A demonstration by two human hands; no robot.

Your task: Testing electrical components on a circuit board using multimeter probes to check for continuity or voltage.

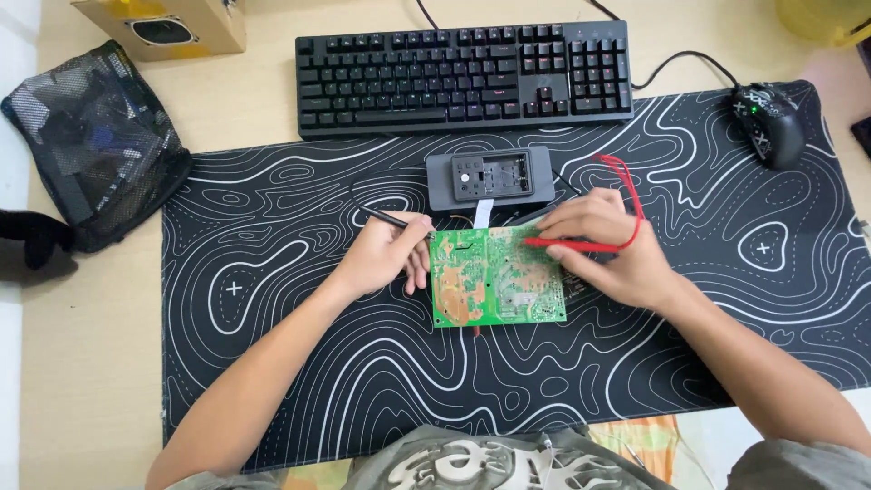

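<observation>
Left hand (386, 259) pinches a black probe (392, 219), right hand (603, 249) pinches a red probe (570, 244), tips on the one green board (494, 277) lying flat between both hands. One grey meter (490, 177) just behind, all on the black mat (272, 363). One keyboard (463, 77), one mouse (771, 122).

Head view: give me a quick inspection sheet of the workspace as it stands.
Surface: black desk mat with white contour lines on a light wooden desk.
Job's things: green circuit board flat on the mat; grey meter lying behind it.
Clutter: black mesh bag at left, cardboard box at top left.
Hands: left hand holds a black probe at the board's left edge; right hand holds a red probe on the board.
Cables: red lead loops over the right hand; mouse cable runs behind the keyboard.
Surroundings: black keyboard, black mouse.
</observation>
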